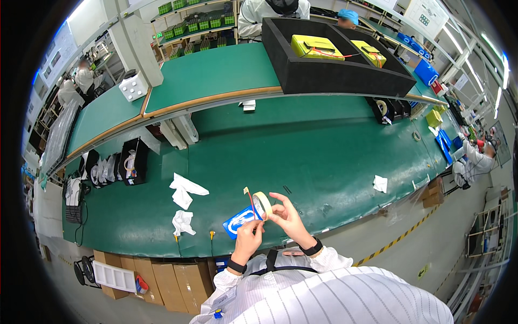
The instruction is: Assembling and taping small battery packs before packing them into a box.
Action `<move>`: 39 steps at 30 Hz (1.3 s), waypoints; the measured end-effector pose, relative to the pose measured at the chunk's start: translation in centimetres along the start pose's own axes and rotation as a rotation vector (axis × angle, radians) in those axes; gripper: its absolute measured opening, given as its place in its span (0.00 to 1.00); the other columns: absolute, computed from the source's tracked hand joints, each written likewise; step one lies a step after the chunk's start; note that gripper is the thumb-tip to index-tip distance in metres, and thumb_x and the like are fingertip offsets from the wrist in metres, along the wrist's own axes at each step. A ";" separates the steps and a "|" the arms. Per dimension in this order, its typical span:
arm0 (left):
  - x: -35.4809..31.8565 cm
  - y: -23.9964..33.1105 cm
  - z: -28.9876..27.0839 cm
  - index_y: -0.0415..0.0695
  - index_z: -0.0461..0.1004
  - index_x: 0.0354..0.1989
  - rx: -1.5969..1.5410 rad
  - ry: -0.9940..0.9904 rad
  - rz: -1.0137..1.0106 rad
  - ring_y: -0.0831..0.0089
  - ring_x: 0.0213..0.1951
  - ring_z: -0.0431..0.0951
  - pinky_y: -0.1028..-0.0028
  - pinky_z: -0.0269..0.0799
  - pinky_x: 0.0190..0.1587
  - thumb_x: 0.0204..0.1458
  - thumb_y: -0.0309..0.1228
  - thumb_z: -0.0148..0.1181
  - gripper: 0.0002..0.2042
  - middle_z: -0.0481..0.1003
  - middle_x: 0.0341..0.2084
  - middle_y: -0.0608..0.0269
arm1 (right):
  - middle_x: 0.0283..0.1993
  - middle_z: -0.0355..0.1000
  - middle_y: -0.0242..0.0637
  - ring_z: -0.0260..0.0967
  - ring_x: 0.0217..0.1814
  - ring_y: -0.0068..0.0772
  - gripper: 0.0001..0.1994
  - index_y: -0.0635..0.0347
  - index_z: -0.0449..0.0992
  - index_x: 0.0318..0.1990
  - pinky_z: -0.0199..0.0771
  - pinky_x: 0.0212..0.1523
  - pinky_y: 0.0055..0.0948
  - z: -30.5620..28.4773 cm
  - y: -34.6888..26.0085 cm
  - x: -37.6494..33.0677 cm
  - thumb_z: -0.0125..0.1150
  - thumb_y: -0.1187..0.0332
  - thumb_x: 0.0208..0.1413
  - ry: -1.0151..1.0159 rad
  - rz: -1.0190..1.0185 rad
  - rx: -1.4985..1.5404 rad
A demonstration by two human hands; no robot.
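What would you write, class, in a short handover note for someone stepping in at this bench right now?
Left hand: pinches the loose tape end beside the roll.
Right hand: holds the tape roll upright above the bench edge.
Blue pack: flat on the green bench, just under the hands.
White wipes: lie to the left.
Black tray: with yellow packs, on the upper shelf.
Done: a short strip is pulled free.
Left: no tape shows on the blue pack yet.
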State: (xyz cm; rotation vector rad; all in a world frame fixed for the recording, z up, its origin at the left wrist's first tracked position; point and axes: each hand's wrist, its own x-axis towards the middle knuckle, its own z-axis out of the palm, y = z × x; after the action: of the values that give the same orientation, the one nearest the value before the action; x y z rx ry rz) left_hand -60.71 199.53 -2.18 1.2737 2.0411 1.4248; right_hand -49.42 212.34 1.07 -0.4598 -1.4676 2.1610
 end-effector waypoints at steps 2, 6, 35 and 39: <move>0.2 -0.1 0.2 0.35 0.79 0.31 -0.036 0.055 -0.049 0.70 0.20 0.79 0.72 0.72 0.25 0.56 0.22 0.59 0.04 0.78 0.19 0.58 | 0.43 0.75 0.38 0.73 0.49 0.27 0.30 0.60 0.52 0.69 0.70 0.54 0.30 0.1 -0.2 -0.4 0.58 0.74 0.62 -0.010 -0.018 -0.059; 0.2 -0.3 0.4 0.35 0.78 0.31 -0.053 0.117 -0.137 0.74 0.20 0.78 0.75 0.71 0.23 0.57 0.23 0.58 0.06 0.78 0.20 0.59 | 0.37 0.73 0.34 0.72 0.44 0.24 0.28 0.61 0.53 0.68 0.70 0.51 0.28 -0.2 0.5 -1.4 0.56 0.71 0.64 -0.023 0.013 -0.224; -0.4 0.1 0.9 0.36 0.76 0.33 0.138 0.221 0.186 0.60 0.28 0.78 0.67 0.73 0.32 0.47 0.18 0.64 0.05 0.77 0.25 0.54 | 0.15 0.69 0.28 0.60 0.11 0.14 0.10 0.61 0.75 0.40 0.55 0.11 0.19 -0.6 0.8 -0.2 0.61 0.63 0.61 0.107 0.403 -0.366; -0.8 -0.2 1.5 0.35 0.77 0.33 -0.090 0.195 -0.073 0.67 0.25 0.80 0.72 0.74 0.30 0.52 0.20 0.63 0.03 0.79 0.25 0.55 | 0.15 0.69 0.27 0.60 0.11 0.14 0.10 0.61 0.76 0.39 0.55 0.11 0.19 -0.5 0.7 0.0 0.62 0.63 0.61 0.106 0.377 -0.436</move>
State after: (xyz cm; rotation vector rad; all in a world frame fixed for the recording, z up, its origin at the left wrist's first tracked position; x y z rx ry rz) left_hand -59.36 199.72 -3.15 1.0491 2.0956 1.6429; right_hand -49.30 212.47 0.25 -1.0618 -1.9179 2.0304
